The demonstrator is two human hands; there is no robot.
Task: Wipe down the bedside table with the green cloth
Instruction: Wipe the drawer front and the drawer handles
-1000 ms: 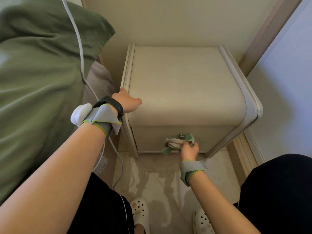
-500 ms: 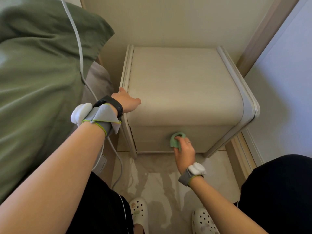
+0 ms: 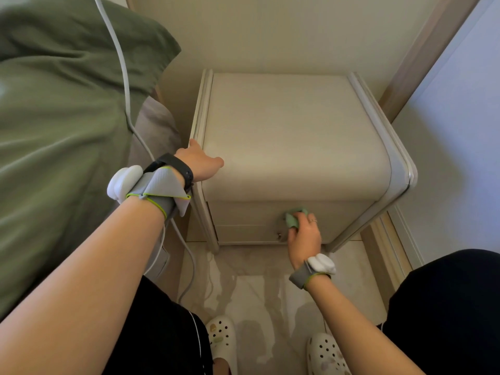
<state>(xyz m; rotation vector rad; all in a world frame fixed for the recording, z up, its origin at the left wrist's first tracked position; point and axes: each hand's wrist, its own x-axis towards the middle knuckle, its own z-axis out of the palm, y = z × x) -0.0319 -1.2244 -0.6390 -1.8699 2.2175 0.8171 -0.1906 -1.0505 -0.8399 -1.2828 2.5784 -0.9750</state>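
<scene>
Front-panel wiping: right hand clutched green cloth against bedside table; left hand lay flat atop. Next, likely: sideways strokes.

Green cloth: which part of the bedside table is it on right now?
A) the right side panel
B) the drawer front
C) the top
B: the right hand presses the green cloth against the drawer front of the bedside table, below its top.
</scene>
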